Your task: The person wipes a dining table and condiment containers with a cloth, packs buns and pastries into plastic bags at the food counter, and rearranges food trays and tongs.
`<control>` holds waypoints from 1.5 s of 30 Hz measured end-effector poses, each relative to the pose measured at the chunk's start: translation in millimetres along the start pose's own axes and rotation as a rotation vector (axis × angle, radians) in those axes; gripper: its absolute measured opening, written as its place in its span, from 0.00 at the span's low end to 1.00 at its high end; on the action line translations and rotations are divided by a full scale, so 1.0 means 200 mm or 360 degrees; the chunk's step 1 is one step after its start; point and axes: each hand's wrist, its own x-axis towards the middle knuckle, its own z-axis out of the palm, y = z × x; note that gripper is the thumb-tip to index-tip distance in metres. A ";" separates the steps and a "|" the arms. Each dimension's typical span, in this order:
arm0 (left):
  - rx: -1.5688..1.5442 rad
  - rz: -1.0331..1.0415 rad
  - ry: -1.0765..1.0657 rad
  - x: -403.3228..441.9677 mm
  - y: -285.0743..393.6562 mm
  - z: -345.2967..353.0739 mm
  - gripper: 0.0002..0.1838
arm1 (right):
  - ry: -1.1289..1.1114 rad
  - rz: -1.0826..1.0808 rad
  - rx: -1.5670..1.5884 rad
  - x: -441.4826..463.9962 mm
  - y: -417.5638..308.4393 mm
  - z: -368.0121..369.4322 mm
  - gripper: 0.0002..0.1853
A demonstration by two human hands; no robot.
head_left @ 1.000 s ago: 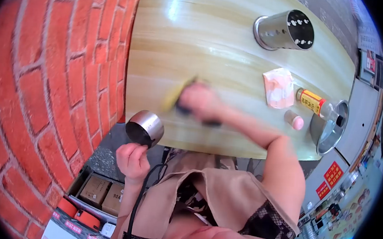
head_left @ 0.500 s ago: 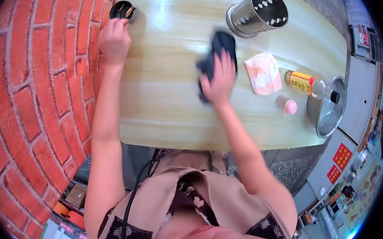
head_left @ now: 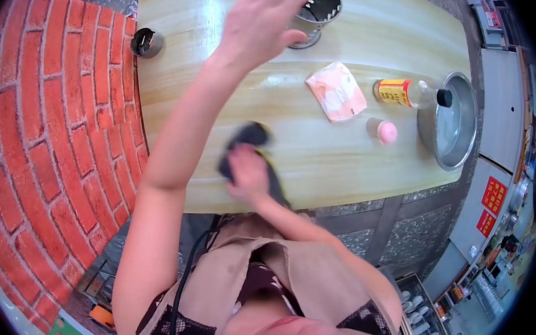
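Observation:
My right hand [head_left: 250, 173] presses on a dark cloth [head_left: 274, 184] near the table's front edge, its fingers over the folds; the cloth is a little blurred. My left hand [head_left: 257, 25] is raised over the far part of the table, thumb and fingers apart, holding nothing. Its fingertips overlap the rim of a tall metal canister with holes [head_left: 322, 5]; whether they touch it I cannot tell. At the table's left edge stands a small metal cup [head_left: 147, 43] with thin items inside.
On the table's right half lie a pink-and-white packet [head_left: 337, 92], a small pink-topped container [head_left: 382, 131] and a yellow-labelled bottle [head_left: 400, 92] with a black cap. A metal basin [head_left: 449, 122] stands at the right edge. A brick-patterned surface [head_left: 51, 119] borders the left.
My left hand has left the small cup and moved right to the metal canister. My right hand has drawn the cloth towards me and leftwards. The camera view has shifted too.

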 end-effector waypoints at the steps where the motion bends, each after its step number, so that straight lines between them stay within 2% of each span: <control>1: 0.0211 0.0123 -0.0153 0.05 0.04 0.06 0.26 | -0.0035 -0.0228 0.0085 0.08 -0.06 0.10 0.31; 2: 0.0426 0.0246 -0.0305 0.08 0.06 0.09 0.21 | -0.0152 -0.0407 0.0169 0.16 -0.12 0.14 0.28; 3: 0.0443 0.0259 -0.0313 0.08 0.05 0.10 0.21 | -0.0208 -0.0601 0.0165 0.22 -0.13 0.20 0.26; 5: 0.0737 0.0357 -0.0680 0.04 0.01 0.09 0.09 | -0.0246 -0.0696 0.0202 0.25 -0.09 0.22 0.25; 6: 0.0599 0.0307 -0.0684 -0.01 0.00 0.04 0.06 | -0.0150 -0.0650 0.0176 0.21 -0.03 0.18 0.23; 8: 0.0644 0.0309 -0.0742 -0.14 0.02 -0.14 0.06 | 0.0047 -0.0432 0.0131 0.13 0.09 -0.01 0.21; 9: 0.0625 0.0357 -0.0845 -0.24 0.01 -0.25 0.07 | 0.0304 -0.0343 0.0172 0.07 0.19 -0.03 0.21; 10: 0.0604 0.0390 -0.0952 -0.36 0.01 -0.35 0.08 | 0.0315 -0.0110 0.0103 0.00 0.25 -0.14 0.20; 11: 0.0535 0.0271 -0.1001 -0.51 0.03 -0.44 0.09 | 0.0311 0.0120 0.0033 -0.05 0.27 -0.24 0.19; 13: 0.0448 0.0116 -0.1087 -0.75 0.12 -0.60 0.10 | 0.0585 0.0519 0.0457 -0.05 0.31 -0.27 0.15; 15: 0.0499 0.0046 -0.1131 -0.90 0.22 -0.71 0.13 | 0.0354 0.1446 0.2054 0.04 0.25 -0.43 0.12; 17: 0.0635 -0.0002 -0.1175 -0.95 0.34 -0.73 0.15 | 0.0480 0.1073 0.2107 0.15 0.01 -0.54 0.13; 19: 0.0576 -0.0436 -0.1012 -0.96 0.48 -0.63 0.22 | 0.0461 0.0806 0.2185 0.16 -0.08 -0.42 0.16; 20: 0.0552 -0.0483 -0.1122 -0.98 0.49 -0.57 0.27 | 0.0453 0.0597 0.2109 0.17 -0.12 -0.33 0.18; 21: 0.0589 -0.0338 -0.1116 -0.98 0.50 -0.54 0.21 | 0.0445 0.0384 0.2027 0.18 -0.15 -0.24 0.20; 22: 0.0513 -0.0502 -0.1212 -1.01 0.48 -0.53 0.19 | 0.0703 0.0151 0.1779 0.23 -0.18 -0.17 0.23; 23: 0.0429 -0.0670 -0.1315 -1.04 0.47 -0.52 0.16 | 0.0702 0.0174 0.1784 0.25 -0.10 -0.09 0.23; 25: 0.0267 -0.0525 -0.1064 -1.08 0.46 -0.57 0.14 | 0.0334 0.0511 0.1725 0.27 0.04 0.03 0.23; 26: 0.0270 -0.0529 -0.1101 -1.08 0.46 -0.61 0.15 | 0.0336 0.0557 0.1546 0.28 0.02 0.02 0.22; 27: 0.0273 -0.0525 -0.1099 -1.07 0.44 -0.63 0.15 | 0.0340 0.0553 0.1546 0.29 0.01 0.01 0.22; 29: 0.0330 -0.0333 -0.1439 -1.08 0.40 -0.68 0.16 | 0.0260 0.0499 0.2088 0.26 -0.11 -0.12 0.22; 31: 0.0259 -0.0227 -0.1406 -1.12 0.38 -0.70 0.19 | 0.0432 0.0162 0.2042 0.27 -0.17 -0.16 0.21; 33: 0.0351 0.0001 -0.1436 -1.11 0.38 -0.73 0.20 | 0.0137 0.0610 0.2119 0.23 0.01 0.03 0.21; 34: 0.0390 0.0077 -0.1433 -1.12 0.37 -0.75 0.18 | 0.0172 0.0637 0.1670 0.27 0.01 0.00 0.21; 35: 0.0384 0.0077 -0.1437 -1.13 0.37 -0.77 0.18 | 0.0172 0.0644 0.1668 0.26 -0.02 -0.03 0.21; 37: 0.0362 0.0114 -0.1595 -1.12 0.33 -0.79 0.15 | 0.0225 0.0467 0.1919 0.24 -0.12 -0.13 0.21; 38: 0.0375 0.0115 -0.1571 -1.10 0.30 -0.78 0.15 | 0.0490 0.0124 0.1807 0.24 -0.17 -0.16 0.21; 40: 0.0418 0.0239 -0.1624 -1.12 0.30 -0.79 0.14 | 0.0303 0.0178 0.1907 0.23 -0.10 -0.11 0.19; 41: 0.0439 0.0302 -0.1651 -1.13 0.32 -0.81 0.14 | 0.0197 0.0527 0.2110 0.20 -0.01 0.03 0.18; 42: 0.0499 0.0342 -0.1683 -1.15 0.30 -0.81 0.14 | 0.0183 0.0642 0.1864 0.21 0.07 0.09 0.17; 43: 0.0512 0.0334 -0.1682 -1.15 0.27 -0.82 0.14 | 0.0174 0.0631 0.1871 0.23 0.04 0.06 0.17; 45: 0.0653 0.0561 -0.1522 -1.16 0.23 -0.82 0.04 | 0.0094 0.0492 0.1915 0.26 -0.09 -0.11 0.18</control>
